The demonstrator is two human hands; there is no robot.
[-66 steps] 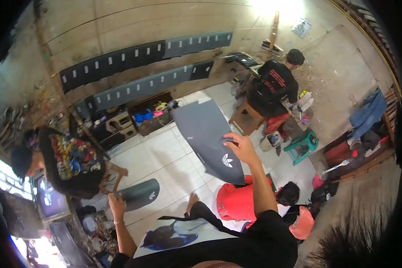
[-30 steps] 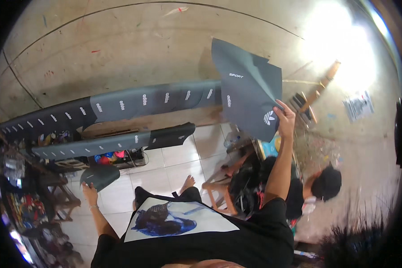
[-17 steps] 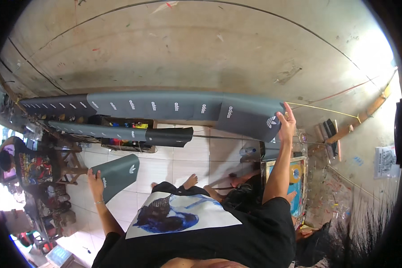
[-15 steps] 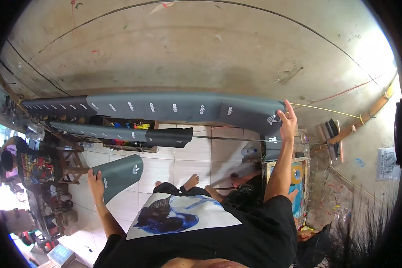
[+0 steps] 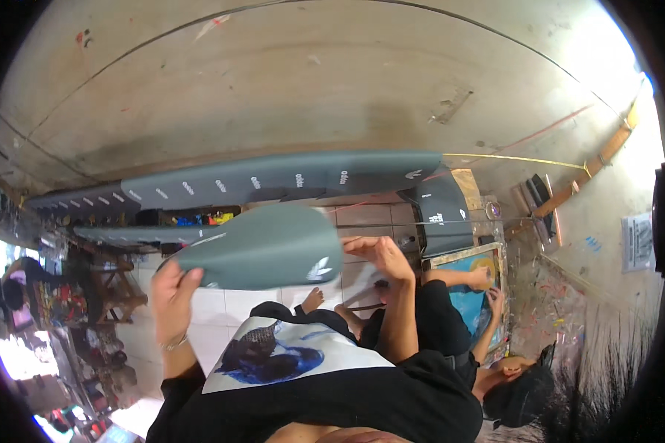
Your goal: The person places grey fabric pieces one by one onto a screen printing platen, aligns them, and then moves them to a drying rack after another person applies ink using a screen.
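Observation:
My left hand (image 5: pixel 174 286) grips a grey-green, rounded sheet panel (image 5: pixel 266 247) by its left end, thumb on top. The panel is held up in front of my chest, curving slightly, with a white printed emblem near its right end. My right hand (image 5: pixel 383 257) is at the panel's right edge, fingers stretched toward it; whether they touch is unclear. Beyond, a long row of similar dark printed panels (image 5: pixel 273 173) hangs along the wall. A second, lower row (image 5: pixel 137 236) is partly hidden behind the held panel.
At right a co-worker in black (image 5: pixel 440 317) has both hands on a framed blue screen (image 5: pixel 458 310). A dark printed panel (image 5: pixel 443 218) lies just beyond it. A yellow cord (image 5: pixel 517 159) runs to a wooden pole (image 5: pixel 598 166). A wooden stool (image 5: pixel 118 288) stands at left.
My left hand has raised the panel and brought it rightward in front of me. My right hand has left the far row's right end and come down to the held panel.

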